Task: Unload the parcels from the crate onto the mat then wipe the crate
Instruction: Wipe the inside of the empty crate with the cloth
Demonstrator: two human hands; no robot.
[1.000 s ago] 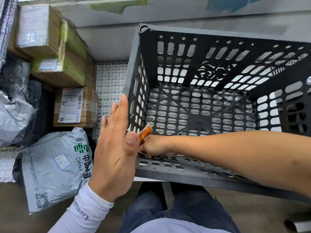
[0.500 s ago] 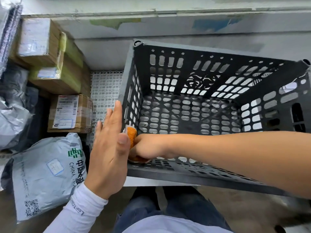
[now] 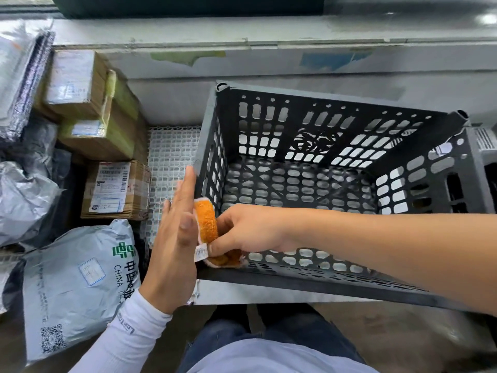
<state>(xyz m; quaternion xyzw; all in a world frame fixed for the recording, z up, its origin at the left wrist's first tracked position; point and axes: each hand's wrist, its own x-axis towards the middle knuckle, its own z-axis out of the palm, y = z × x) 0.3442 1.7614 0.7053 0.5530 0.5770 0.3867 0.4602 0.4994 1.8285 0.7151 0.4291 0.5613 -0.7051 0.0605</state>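
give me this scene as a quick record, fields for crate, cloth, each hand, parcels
crate: dark, slotted, nothing inside
cloth: orange, at the crate's near left inside corner
right hand: grips the cloth against the crate wall
left hand: flat, fingers straight, against the crate's left outer side
parcels: grey mailer bag and cardboard boxes left of the crate
mat: white grid, under them

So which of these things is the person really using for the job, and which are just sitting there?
For the job:
- dark crate, with nothing in it
- orange cloth, held in the right hand at the crate's near left corner
- left hand, flat against the crate's outside
- grey parcel bag and labelled cardboard box, unloaded
- white mat

Just there:
- wall behind
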